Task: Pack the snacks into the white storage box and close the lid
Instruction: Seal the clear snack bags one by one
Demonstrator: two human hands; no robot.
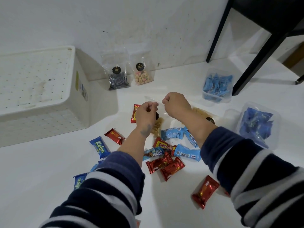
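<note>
The white storage box (79,89) stands at the left with its perforated lid (32,76) on top. My left hand (147,115) and my right hand (175,104) both pinch the top edge of a clear bag of pale snacks (157,127), lifted just above the floor. Several wrapped bars lie scattered below my arms: red ones (158,163), light blue ones (171,133), and a blue Kalpa bar (99,147). Another clear bag of pale snacks (199,112) lies under my right wrist.
Two clear snack bags (118,78) (143,74) lean against the wall. A clear tub of light blue packets (217,86) and one of dark blue packets (256,124) stand at the right. Black chair legs (256,60) rise behind them.
</note>
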